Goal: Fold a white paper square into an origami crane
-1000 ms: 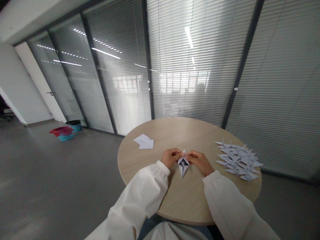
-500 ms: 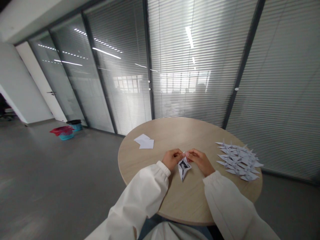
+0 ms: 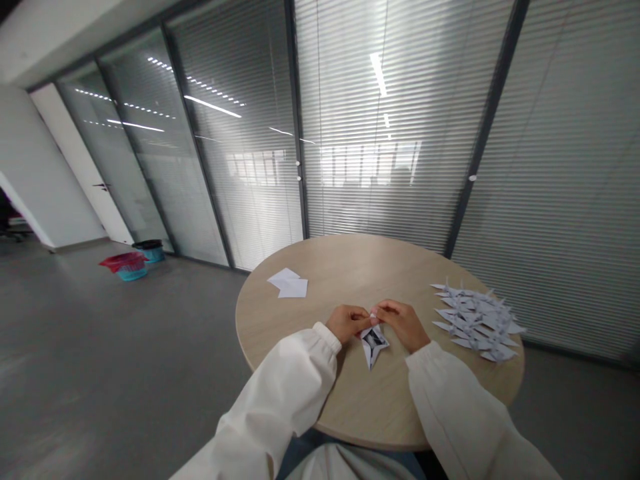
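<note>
A partly folded piece of origami paper (image 3: 371, 357), white with a dark printed patch in its middle, points its lower tip toward me over the round table. My left hand (image 3: 347, 323) is closed on its upper left part, thumb and fingers pinched. From the other side my right hand (image 3: 400, 321) pinches the far tip, its fingertips meeting those of the left. The fingers cover the paper's top end. To the right lies a spread of several folded paper cranes (image 3: 477, 323), apart from both hands.
Flat white paper sheets (image 3: 293, 287) lie at the left of the wooden table (image 3: 370, 413). Behind stands a glass partition with blinds (image 3: 380, 200). Two lined bins (image 3: 131, 269) are on the floor at left, near a white door (image 3: 85, 167).
The origami paper has shifted slightly right and toward me. My left hand has slid a little to the right and lower; both hands keep their pinch at the far end.
</note>
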A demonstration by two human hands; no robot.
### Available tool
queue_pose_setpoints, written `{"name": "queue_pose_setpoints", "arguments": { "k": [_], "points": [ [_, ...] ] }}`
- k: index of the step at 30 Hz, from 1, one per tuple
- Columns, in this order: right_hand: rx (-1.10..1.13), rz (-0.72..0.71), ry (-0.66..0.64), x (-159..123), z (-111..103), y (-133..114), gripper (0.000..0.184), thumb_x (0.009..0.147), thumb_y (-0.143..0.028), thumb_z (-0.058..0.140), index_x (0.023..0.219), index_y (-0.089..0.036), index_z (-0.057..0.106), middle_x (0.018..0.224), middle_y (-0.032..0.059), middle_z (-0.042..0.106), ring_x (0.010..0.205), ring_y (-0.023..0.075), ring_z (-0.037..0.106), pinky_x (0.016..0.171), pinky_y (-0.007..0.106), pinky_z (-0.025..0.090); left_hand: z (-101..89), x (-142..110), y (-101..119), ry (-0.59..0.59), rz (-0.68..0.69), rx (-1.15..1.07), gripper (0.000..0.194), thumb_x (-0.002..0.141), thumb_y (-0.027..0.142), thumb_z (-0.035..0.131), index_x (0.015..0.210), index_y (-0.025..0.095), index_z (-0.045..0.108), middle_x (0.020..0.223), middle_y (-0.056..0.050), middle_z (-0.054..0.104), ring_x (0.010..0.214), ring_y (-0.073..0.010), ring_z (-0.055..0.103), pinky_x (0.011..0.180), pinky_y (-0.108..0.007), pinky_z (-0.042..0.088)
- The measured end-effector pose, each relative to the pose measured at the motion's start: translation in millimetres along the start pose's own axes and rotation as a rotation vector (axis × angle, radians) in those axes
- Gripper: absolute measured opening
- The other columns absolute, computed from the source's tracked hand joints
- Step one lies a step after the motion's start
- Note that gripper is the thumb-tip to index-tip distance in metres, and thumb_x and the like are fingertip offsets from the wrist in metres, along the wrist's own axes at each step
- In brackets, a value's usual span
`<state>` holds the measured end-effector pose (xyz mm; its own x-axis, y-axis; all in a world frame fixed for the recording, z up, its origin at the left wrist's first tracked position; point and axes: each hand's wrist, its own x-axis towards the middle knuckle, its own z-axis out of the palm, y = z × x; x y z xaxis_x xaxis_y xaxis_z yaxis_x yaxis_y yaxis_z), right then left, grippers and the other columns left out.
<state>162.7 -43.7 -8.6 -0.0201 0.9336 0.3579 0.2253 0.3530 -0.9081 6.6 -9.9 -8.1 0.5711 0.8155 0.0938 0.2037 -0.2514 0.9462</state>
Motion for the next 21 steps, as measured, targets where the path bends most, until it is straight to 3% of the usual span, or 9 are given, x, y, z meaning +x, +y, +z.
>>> {"name": "queue_pose_setpoints", "arguments": {
  "k": [9, 17, 21],
  "points": [
    [-0.055, -0.023, -0.005, 0.5, 2.2, 5.0, 0.025, 0.073, -0.038, 0.052, 0.070, -0.015, 0.061, 0.064, 0.0030, 0.063, 0.063, 0.0167, 0.058, 0.060, 0.025, 0.044, -0.2, -0.9, 3.7, -0.034, -0.022, -0.006, 0.043, 0.060, 0.053, 0.060, 0.056, 0.011, 0.059, 0.045, 0.003, 0.049, 0.042, -0.0063, 0.042, 0.042, -0.018, 0.034],
    [-0.094, -0.028, 0.064, 1.9, 1.2, 7.8, 0.027, 0.073, -0.040, 0.053, 0.071, -0.015, 0.060, 0.065, 0.0025, 0.062, 0.063, 0.0156, 0.056, 0.059, 0.025, 0.044, 0.2, 2.2, -1.8, -0.037, -0.040, -0.020, 0.047, 0.061, 0.057, 0.057, 0.064, 0.010, 0.060, 0.052, 0.001, 0.053, 0.046, -0.0075, 0.046, 0.045, -0.019, 0.039],
    [-0.030, 0.004, 0.028, 1.1, 1.8, 5.5, 0.027, 0.071, -0.042, 0.054, 0.072, -0.016, 0.060, 0.064, 0.0020, 0.062, 0.061, 0.0154, 0.057, 0.058, 0.025, 0.044, -0.7, 3.7, -4.2, -0.020, -0.030, -0.010, 0.048, 0.061, 0.057, 0.057, 0.065, 0.009, 0.061, 0.052, 0.001, 0.053, 0.046, -0.0078, 0.046, 0.045, -0.019, 0.038]
  ]
}}
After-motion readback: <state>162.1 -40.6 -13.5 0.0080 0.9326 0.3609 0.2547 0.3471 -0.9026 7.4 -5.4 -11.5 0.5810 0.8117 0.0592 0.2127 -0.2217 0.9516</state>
